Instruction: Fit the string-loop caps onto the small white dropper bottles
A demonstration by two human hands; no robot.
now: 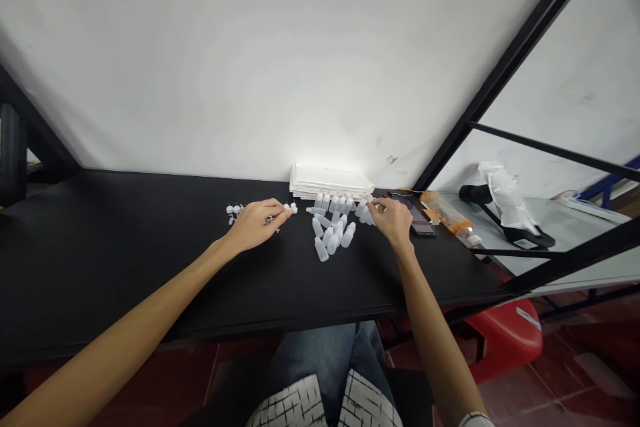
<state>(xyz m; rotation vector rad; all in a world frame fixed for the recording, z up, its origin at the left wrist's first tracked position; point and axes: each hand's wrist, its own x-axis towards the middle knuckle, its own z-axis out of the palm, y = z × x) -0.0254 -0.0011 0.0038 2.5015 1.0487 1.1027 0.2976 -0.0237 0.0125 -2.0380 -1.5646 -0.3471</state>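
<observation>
My left hand (259,223) is closed in a pinch at the left of the bottles, with a small white cap (294,209) at its fingertips. More white caps with thin tips (231,209) stand beside and partly behind this hand. My right hand (395,219) pinches the top of a small translucent dropper bottle (369,215) at the right end of the upright row; the fingers partly hide it. Between my hands several small squeeze bottles (321,249) lie loosely in a pile. Behind them, other capped bottles (342,204) stand upright.
A stack of white sheets or trays (330,177) lies against the wall behind the bottles. To the right are a phone (423,223) and an orange-labelled plastic bottle (450,217) on the black table (140,240). A black metal frame (500,73) bounds the right side, with a red stool (510,337) below.
</observation>
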